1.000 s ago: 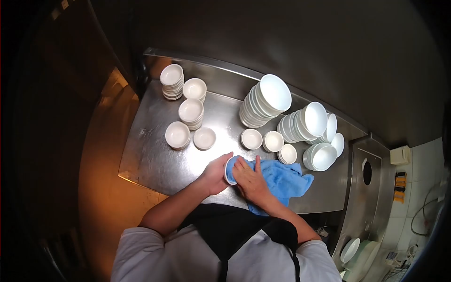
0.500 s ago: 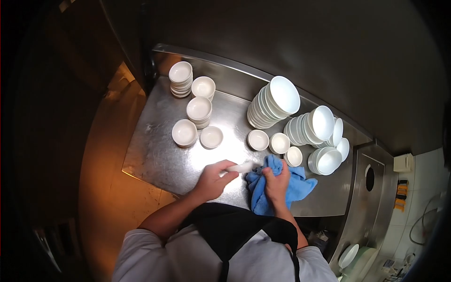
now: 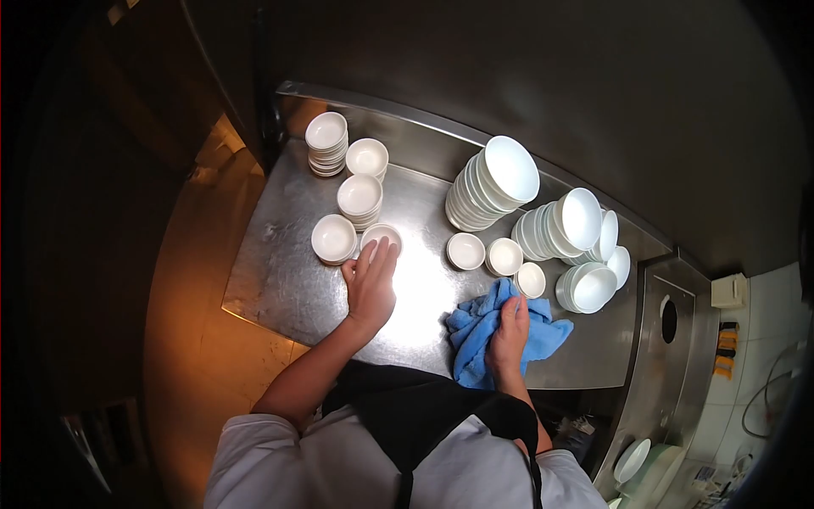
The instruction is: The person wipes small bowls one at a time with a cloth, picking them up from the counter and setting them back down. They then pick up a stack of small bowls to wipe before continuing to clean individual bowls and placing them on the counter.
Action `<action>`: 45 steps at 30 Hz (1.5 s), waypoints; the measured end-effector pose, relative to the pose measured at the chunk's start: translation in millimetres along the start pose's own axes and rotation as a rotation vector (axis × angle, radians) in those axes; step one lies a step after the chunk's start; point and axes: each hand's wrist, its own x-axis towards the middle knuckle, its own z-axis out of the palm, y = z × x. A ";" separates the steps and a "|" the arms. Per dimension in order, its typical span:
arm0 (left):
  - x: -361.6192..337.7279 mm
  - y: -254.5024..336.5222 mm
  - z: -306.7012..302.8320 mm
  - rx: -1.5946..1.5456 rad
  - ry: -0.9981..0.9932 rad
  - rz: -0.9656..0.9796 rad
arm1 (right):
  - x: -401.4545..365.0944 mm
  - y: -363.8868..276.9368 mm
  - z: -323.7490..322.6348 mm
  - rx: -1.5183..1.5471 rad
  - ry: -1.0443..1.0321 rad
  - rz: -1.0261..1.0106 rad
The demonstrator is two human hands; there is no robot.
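Note:
My left hand (image 3: pixel 371 287) reaches over a small white bowl (image 3: pixel 383 236) on the steel table, its fingers across the near rim and the thumb at the left side. The fingers hide the near part of that bowl. Just left of it stands another stack of small white bowls (image 3: pixel 333 237). On the right, a crumpled blue cloth (image 3: pixel 475 335) lies bunched on the table, and my right hand (image 3: pixel 508 335) grips it with the thumb on top.
Further small bowls (image 3: pixel 359 195) stand in stacks at the back left. Small bowls (image 3: pixel 465 252) sit in a row beyond the cloth. Tall leaning stacks of larger white bowls (image 3: pixel 511 170) line the back right of the steel table (image 3: pixel 284 280). A raised metal edge runs behind.
My left hand has moved left and away from me, from beside the cloth, carrying a small white bowl to the bowls on the left. My right hand has stayed at the cloth.

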 end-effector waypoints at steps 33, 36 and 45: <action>-5.1 107.1 3.1 -1.307 -0.248 -0.373 | 20.6 -21.1 42.7 -0.164 -0.095 -0.003; 4.3 95.9 -4.8 -0.915 -0.279 -0.321 | 0.5 -12.8 60.3 -0.482 -0.137 -0.571; 12.4 89.1 -18.3 -1.669 -0.424 -0.570 | 17.7 -32.8 36.0 0.120 -0.143 -0.037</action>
